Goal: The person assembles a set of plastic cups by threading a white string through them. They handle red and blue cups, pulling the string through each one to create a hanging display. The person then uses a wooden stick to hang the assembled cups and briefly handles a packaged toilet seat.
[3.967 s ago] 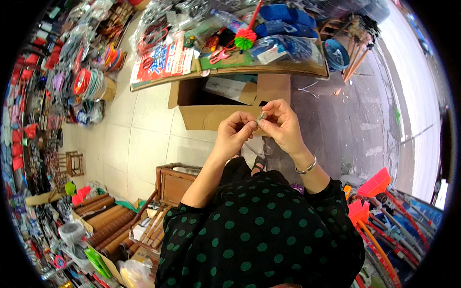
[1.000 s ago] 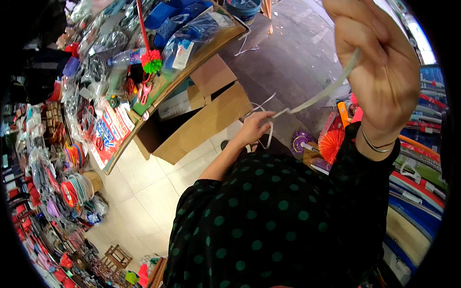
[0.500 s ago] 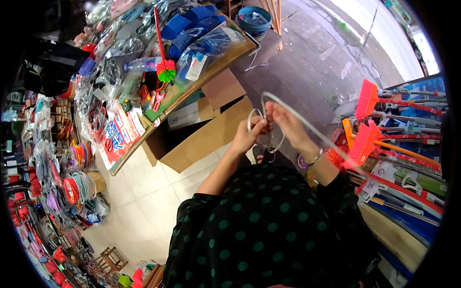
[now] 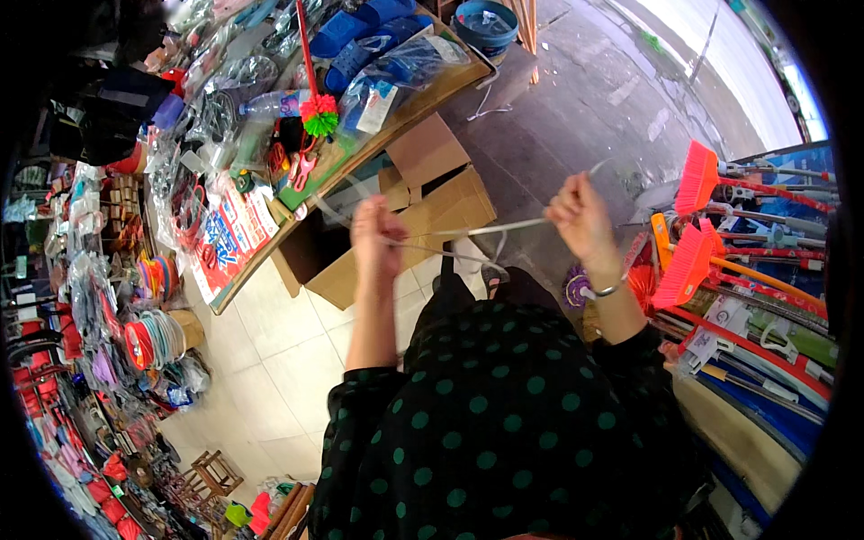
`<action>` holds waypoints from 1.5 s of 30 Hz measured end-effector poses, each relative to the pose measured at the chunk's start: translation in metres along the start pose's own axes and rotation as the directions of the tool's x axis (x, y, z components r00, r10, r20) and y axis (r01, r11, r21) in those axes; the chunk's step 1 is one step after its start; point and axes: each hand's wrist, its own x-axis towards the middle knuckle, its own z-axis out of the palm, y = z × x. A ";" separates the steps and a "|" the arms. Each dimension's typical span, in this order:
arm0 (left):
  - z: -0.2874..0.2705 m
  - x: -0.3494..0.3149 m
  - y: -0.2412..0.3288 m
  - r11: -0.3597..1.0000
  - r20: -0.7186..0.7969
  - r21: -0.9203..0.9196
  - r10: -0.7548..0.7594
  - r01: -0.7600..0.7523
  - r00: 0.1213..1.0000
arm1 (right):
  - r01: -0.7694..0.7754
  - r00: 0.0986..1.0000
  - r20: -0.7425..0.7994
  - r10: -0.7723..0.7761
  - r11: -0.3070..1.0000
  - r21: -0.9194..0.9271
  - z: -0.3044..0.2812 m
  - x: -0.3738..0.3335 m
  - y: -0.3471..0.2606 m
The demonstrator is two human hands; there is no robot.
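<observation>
A thin white strap or cord (image 4: 508, 227) runs between my hands in front of my body, pulled nearly straight, with a loose loop dangling below it. My left hand (image 4: 376, 238), slightly blurred, grips it near the open cardboard box (image 4: 454, 202); a short blurred length sticks up beyond the fingers. Further right, my right hand (image 4: 582, 219) pinches the other part, and a loose tip points out past the fingertips. A bracelet (image 4: 607, 291) circles my right wrist.
A crowded table (image 4: 378, 148) with blue slippers (image 4: 337, 43) and a red-handled brush (image 4: 319, 115) stands ahead on the left. Brooms with orange-red heads (image 4: 684, 265) lie at the right. A blue bucket (image 4: 486, 27) stands beyond the table. Spools (image 4: 157, 342) hang at left.
My hands were close together around small loops of the white strap. Now they are spread apart, left hand leftward and right hand rightward, drawing the strap taut.
</observation>
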 end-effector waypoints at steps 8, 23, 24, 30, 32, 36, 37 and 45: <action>-0.196 0.017 0.123 0.360 0.088 0.871 0.555 -0.335 0.827 | 0.319 0.936 0.353 -0.020 -0.382 -0.868 -0.044 -0.038 -0.074; -0.435 -0.219 0.237 -0.740 -0.107 0.482 0.483 0.470 0.869 | -0.747 0.453 -0.411 -0.792 -0.085 -0.660 -0.299 -0.237 -0.276; -0.445 -0.244 0.241 -0.694 -0.188 0.431 0.556 0.577 0.809 | -0.775 0.326 -0.483 -0.813 0.063 -0.629 -0.303 -0.264 -0.292; -0.512 -0.310 0.249 -0.305 -0.723 0.527 0.330 0.793 0.607 | -0.430 -0.076 -0.787 -0.612 0.733 -0.528 -0.307 -0.328 -0.350; -0.472 -0.282 0.227 -0.653 -0.703 0.409 0.219 0.637 0.676 | -0.301 0.010 -0.832 -0.555 0.792 -0.531 -0.300 -0.323 -0.349; -0.360 -0.132 0.075 -0.197 -0.172 0.970 -0.127 0.145 0.977 | 0.022 0.408 -0.760 -0.506 0.838 -0.545 -0.267 -0.195 -0.290; -0.300 -0.098 0.034 0.233 -0.088 0.962 -0.237 0.145 0.967 | 0.078 0.422 -0.755 -0.502 0.850 -0.521 -0.229 -0.152 -0.267; -0.045 -0.013 -0.160 0.522 0.474 0.847 -0.826 0.097 0.306 | 0.090 0.821 -0.462 -0.336 0.875 -0.476 -0.006 -0.042 -0.186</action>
